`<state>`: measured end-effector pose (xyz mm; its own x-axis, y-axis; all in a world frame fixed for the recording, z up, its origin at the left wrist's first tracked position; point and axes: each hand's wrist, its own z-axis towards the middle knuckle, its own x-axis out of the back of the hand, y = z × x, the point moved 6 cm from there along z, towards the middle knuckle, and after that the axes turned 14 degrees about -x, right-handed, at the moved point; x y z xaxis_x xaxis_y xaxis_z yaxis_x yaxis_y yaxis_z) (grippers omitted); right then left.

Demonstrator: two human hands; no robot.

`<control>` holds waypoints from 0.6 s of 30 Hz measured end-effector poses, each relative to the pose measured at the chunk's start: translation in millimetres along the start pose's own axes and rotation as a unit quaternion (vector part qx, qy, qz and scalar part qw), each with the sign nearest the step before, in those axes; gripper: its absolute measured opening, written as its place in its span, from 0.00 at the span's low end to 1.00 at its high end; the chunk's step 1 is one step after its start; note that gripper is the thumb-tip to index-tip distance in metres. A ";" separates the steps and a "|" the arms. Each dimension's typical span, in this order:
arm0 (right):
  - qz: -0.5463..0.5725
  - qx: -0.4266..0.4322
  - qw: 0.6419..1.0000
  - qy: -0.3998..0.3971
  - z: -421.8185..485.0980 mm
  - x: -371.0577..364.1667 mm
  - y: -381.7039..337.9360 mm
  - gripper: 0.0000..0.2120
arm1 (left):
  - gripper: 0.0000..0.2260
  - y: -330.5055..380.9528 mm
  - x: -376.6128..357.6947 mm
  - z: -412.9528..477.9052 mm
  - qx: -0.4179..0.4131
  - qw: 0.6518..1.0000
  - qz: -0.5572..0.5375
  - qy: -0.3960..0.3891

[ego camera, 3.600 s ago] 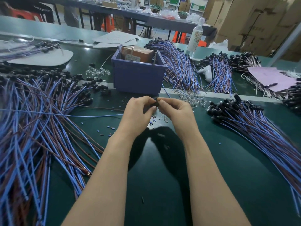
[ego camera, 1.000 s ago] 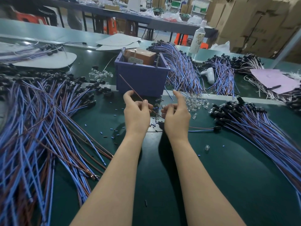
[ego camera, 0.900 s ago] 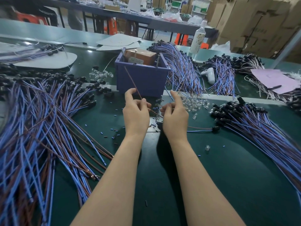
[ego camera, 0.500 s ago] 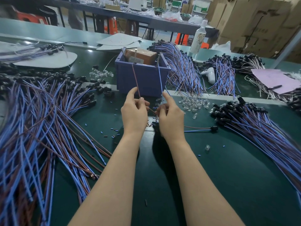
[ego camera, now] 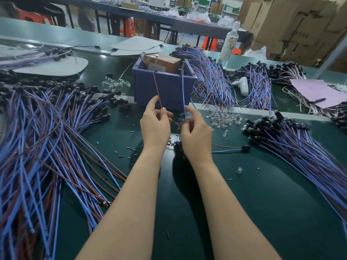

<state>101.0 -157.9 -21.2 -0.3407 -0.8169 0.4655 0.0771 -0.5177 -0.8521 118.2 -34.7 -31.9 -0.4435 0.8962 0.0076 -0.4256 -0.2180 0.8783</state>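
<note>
1. The brown wire (ego camera: 157, 89) and the blue wire (ego camera: 183, 91) rise side by side just in front of the purple bin (ego camera: 142, 87). Their lower ends meet between the hands.
2. The left hand (ego camera: 155, 128) pinches the brown wire between thumb and curled fingers, with the forefinger lifted. The right hand (ego camera: 196, 136) pinches the blue wire in the same way. Both hover over the green mat (ego camera: 244, 203), just before the bin.
3. Clear caps (ego camera: 223, 119) lie right of the bin. Nearer, a black-tipped wire pair (ego camera: 229, 149) lies past the right wrist.
4. The left wire bundle (ego camera: 47, 137) and the right wire bundle (ego camera: 300, 147) flank the bin. Tiny sleeves (ego camera: 129, 147) are scattered before it.
</note>
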 end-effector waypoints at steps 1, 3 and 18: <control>-0.002 0.002 1.000 -0.002 -0.1 -0.6 -0.5 0.19 | 0.18 0.4 -0.1 1.1 -0.001 1.000 -0.002 0.001; -0.007 0.004 1.000 -0.005 -0.2 -1.6 -1.3 0.19 | 0.18 0.9 -0.8 3.3 -0.002 1.000 -0.004 0.004; -0.010 0.009 1.000 -0.010 -0.2 -2.0 -2.2 0.19 | 0.18 -4.6 -6.2 10.1 -0.005 1.000 0.003 -0.007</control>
<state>101.3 -155.1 -20.3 -0.3239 -0.8110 0.4872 0.0874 -0.5384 -0.8381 130.9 -35.4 -31.1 -0.4348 0.9003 0.0207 -0.4301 -0.2278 0.8736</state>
